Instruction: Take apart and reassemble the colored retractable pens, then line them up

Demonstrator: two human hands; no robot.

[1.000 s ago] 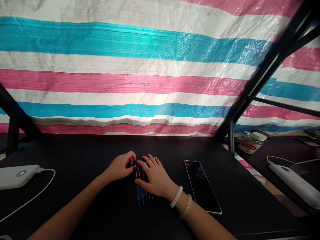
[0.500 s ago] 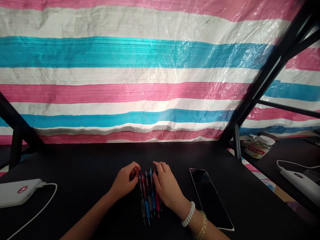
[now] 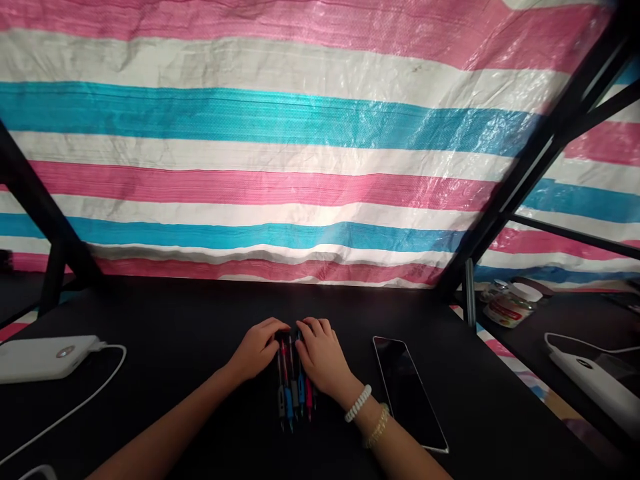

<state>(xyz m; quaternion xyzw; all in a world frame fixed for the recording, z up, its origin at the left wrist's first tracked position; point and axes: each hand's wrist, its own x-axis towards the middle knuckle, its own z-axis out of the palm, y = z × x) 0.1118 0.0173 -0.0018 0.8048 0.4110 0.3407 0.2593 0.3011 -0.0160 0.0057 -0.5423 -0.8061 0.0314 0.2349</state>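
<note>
Quick look: pink/white/blue striped tarp (image 3: 250, 133) hangs behind a black desk (image 3: 175, 313). On desk, white power bank (image 3: 45, 359) far left, black smartphone (image 3: 407, 393) right of hands. Several retractable pens (image 3: 293, 400) lie side by side at centre, betw. both hands. Left hand (image 3: 257, 348) and right hand (image 3: 320, 355) cup the pens' far ends from either side, pressing them together. White coil band (image 3: 358, 403) and gold bracelet (image 3: 377, 425) on right wrist.
</note>
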